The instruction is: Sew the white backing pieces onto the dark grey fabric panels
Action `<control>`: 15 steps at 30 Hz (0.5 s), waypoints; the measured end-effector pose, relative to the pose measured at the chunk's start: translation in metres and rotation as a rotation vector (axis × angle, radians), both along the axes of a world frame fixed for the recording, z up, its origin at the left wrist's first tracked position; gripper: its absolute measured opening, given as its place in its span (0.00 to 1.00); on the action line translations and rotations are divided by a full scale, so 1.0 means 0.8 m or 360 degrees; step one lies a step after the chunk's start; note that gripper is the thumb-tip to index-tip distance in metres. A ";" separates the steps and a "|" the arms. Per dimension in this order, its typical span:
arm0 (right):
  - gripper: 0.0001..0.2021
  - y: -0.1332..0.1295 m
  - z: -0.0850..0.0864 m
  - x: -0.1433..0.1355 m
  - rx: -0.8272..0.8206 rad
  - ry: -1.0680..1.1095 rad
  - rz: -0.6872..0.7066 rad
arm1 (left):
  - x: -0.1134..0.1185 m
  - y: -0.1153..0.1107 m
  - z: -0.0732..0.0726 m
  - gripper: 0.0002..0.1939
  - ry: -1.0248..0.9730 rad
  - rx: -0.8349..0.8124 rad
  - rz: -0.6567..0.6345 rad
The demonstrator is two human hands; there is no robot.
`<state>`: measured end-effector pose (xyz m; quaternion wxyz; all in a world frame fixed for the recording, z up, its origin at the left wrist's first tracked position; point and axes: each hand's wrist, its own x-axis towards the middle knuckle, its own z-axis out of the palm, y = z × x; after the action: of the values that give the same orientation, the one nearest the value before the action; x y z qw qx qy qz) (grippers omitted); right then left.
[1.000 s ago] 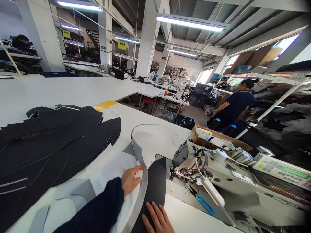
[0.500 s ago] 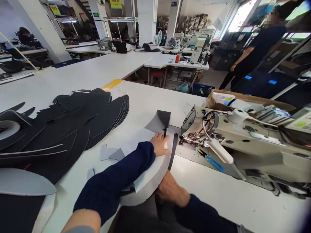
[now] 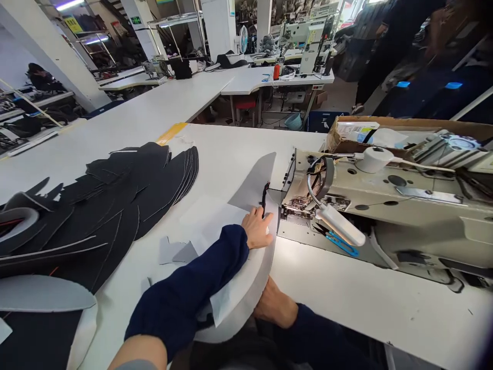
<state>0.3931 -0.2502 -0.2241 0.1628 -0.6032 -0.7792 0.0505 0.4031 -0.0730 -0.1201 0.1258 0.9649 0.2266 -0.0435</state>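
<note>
A curved light-grey fabric panel (image 3: 246,308) lies bowed along the table's front edge, its far end beside the sewing machine (image 3: 308,203). My left hand (image 3: 257,229) presses on top of it with fingers spread; a bit of white shows by the fingertips. Just ahead of those fingers stands a narrow black strip (image 3: 264,198). A grey flap (image 3: 254,180) reaches away from there over the table. Under the panel's near edge my right hand (image 3: 276,303) grips from below, its fingertips hidden. Blue-handled thread snips (image 3: 342,243) rest on the machine bed.
Many dark cut fabric pieces (image 3: 115,190) are heaped at left, with a grey oval piece (image 3: 42,293) in front. Small grey scraps (image 3: 181,252) lie near my left sleeve. An open cardboard box (image 3: 431,123) stands behind the machine. A person's legs (image 3: 373,67) show at upper right.
My view has tilted down. The dark folded corner ahead of my left hand now appears as a longer grey flap. The dark band by the panel's right edge is mostly out of sight.
</note>
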 end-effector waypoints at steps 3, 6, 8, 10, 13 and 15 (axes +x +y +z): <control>0.09 -0.012 0.009 -0.011 0.0100 -0.0126 0.0101 | 0.001 -0.004 -0.002 0.30 0.0058 -0.0075 -0.0022; 0.10 -0.019 0.012 -0.021 0.0160 -0.0176 0.0056 | -0.003 -0.010 -0.004 0.31 0.0067 -0.0095 -0.0043; 0.09 -0.019 0.013 -0.025 0.0158 -0.0208 0.0023 | -0.004 -0.012 -0.004 0.30 0.0082 -0.0088 -0.0053; 0.08 -0.019 0.014 -0.025 0.0153 -0.0199 0.0032 | -0.003 -0.013 -0.004 0.31 0.0108 -0.0082 -0.0060; 0.08 -0.019 0.013 -0.026 0.0149 -0.0130 0.0005 | 0.000 -0.013 -0.002 0.32 0.0138 -0.0088 -0.0081; 0.09 -0.020 0.009 -0.026 0.0150 -0.0105 -0.0046 | 0.002 -0.014 -0.002 0.32 0.0150 -0.0096 -0.0093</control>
<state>0.3727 -0.2661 -0.2166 0.1661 -0.6074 -0.7768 -0.0086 0.4048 -0.0839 -0.1220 0.1428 0.9637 0.2026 -0.0993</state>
